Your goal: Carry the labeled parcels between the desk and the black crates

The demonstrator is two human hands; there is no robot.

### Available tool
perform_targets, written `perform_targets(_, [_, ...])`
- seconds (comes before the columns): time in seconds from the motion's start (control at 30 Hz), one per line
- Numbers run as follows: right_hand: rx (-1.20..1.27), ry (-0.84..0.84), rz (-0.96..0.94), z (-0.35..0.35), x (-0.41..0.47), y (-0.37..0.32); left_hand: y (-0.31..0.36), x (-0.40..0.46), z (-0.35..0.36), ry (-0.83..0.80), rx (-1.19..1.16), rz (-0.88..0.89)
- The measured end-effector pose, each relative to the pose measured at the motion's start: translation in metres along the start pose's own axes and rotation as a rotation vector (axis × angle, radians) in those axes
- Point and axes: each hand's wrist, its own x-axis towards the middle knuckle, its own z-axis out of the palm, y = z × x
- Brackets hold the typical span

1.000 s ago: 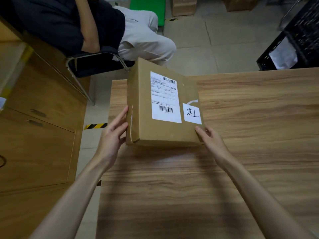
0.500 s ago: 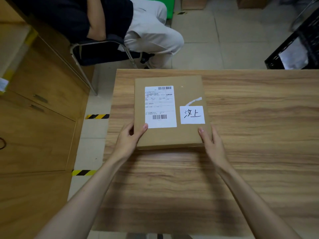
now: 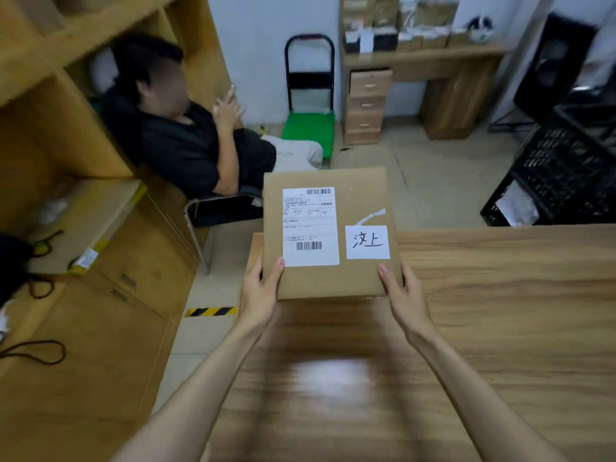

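Seated person (image 3: 186, 141) far left, on a chair beside wooden shelving. Left hand (image 3: 258, 295) grips parcel (image 3: 360, 195) at its near-left corner, thumb on top. Parcel held flat over desk (image 3: 500, 311) far edge, labels up. Right hand (image 3: 405, 300) grips near-right corner. Black crates (image 3: 566, 168) far right.

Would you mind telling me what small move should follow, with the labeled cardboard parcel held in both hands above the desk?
Probably swing right toward the black plastic crates: the left hand and right hand grip the flat brown cardboard parcel at its near corners, lifted over the wooden desk's far-left edge.
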Motion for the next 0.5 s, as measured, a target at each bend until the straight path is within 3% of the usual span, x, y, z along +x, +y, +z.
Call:
perform_targets(0.3, [0.025,0.054,-0.406,-0.011,0.022,-0.240,0.233,0.015,-0.035,0.079,-0.079,0.402])
perform_targets(0.5, [0.025,0.106,-0.607,-0.026,0.017,-0.371,0.353,0.020,-0.052,0.077,-0.187,0.572])
